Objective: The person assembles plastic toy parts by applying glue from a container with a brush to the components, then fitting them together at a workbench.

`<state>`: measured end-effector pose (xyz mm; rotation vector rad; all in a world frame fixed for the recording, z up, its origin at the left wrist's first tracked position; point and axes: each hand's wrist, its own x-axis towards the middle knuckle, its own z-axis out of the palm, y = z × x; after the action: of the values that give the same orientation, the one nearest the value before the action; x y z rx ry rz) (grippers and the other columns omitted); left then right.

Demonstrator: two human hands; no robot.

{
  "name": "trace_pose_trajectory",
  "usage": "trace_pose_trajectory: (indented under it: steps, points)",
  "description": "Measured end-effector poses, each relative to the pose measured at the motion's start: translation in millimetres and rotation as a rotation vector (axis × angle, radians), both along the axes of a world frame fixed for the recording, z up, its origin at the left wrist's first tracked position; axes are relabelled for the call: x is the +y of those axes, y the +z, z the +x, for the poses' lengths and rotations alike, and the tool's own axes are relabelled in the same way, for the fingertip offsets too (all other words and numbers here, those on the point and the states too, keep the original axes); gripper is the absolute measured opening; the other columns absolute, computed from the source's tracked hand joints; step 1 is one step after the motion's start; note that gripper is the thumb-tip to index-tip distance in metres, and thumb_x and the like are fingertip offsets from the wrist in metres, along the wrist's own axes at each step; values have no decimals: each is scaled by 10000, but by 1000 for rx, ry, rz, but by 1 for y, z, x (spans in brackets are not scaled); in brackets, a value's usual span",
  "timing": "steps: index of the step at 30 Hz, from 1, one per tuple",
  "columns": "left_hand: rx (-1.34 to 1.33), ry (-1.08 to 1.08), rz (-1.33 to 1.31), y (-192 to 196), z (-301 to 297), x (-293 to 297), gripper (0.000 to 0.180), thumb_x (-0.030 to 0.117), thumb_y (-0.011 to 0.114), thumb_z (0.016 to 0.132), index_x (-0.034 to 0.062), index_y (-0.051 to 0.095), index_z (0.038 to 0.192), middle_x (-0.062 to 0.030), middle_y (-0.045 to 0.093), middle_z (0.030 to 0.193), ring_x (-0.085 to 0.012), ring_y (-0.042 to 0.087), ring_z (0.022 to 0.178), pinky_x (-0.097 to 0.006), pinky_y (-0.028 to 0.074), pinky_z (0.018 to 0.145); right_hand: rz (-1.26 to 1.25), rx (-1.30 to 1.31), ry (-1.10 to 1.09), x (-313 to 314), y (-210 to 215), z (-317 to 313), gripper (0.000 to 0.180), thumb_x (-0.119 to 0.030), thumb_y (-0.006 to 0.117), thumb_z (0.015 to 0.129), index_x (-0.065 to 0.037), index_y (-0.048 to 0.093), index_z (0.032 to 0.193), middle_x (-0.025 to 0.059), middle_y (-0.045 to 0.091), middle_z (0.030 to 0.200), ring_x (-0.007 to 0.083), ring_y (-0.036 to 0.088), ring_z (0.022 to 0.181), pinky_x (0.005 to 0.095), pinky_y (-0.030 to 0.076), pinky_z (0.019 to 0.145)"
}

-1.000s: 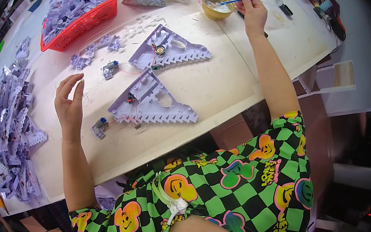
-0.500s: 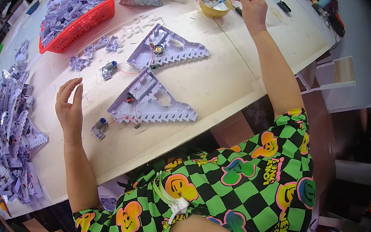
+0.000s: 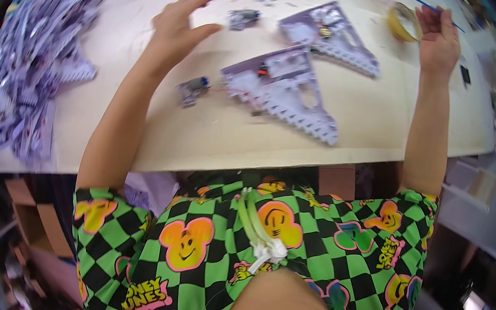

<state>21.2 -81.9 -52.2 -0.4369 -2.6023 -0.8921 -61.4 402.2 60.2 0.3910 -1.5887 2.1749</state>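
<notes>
Hands: left hand [image 3: 176, 31] rests open and empty on the desk [image 3: 213, 132] beside a purple triangular plate [image 3: 281, 88]; right hand [image 3: 439, 36] pinches a blue stick [image 3: 424, 3] by a yellow bowl [image 3: 400, 22].

Desk [image 3: 349, 136]: it spans the view ahead of you, its near edge just above your lap.
Left side: a heap of flat parts [image 3: 30, 60] lies along the desk's left end.
Centre: two toothed triangular plates lie side by side, the near plate [image 3: 281, 88] in front of the far plate [image 3: 331, 35].
Small module [image 3: 193, 89]: on the desk, left of the near plate.
Your left hand [image 3: 176, 31]: over the desk, behind the small module.
Your right hand [image 3: 438, 39]: at the far right, just beside a bowl [image 3: 402, 22].
</notes>
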Motion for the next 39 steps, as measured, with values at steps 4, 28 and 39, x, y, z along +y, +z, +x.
trace_pose_trajectory:
  steps: [4, 28, 39]
  points:
    - [-180, 59, -47, 6, 2, 14, 615, 329, 771, 759, 130, 574, 1306, -75, 619, 1244, -260, 531, 1154, -375, 399, 982, 43, -67, 181, -98, -5, 18, 241, -151, 470, 1013, 41, 600, 1081, 163, 685, 985, 263, 681, 933, 428, 535, 921]
    - [-8, -2, -19, 11, 14, 50, 365, 303, 765, 769, 134, 690, 1083, -1, 654, 1066, -227, 529, 1096, -432, 263, 999, 518, 210, 92, -182, -27, 94, 243, -104, 463, 1010, 96, 568, 1099, 228, 649, 1025, 315, 668, 975, 408, 564, 874]
    - [-152, -56, 116, 16, 20, 45, 338, 243, 743, 756, 52, 683, 1030, -105, 606, 1076, -273, 494, 1109, -428, 311, 979, 819, 451, 55, -197, -36, 105, 192, -54, 515, 978, 110, 577, 1058, 243, 637, 1029, 311, 662, 929, 408, 569, 856]
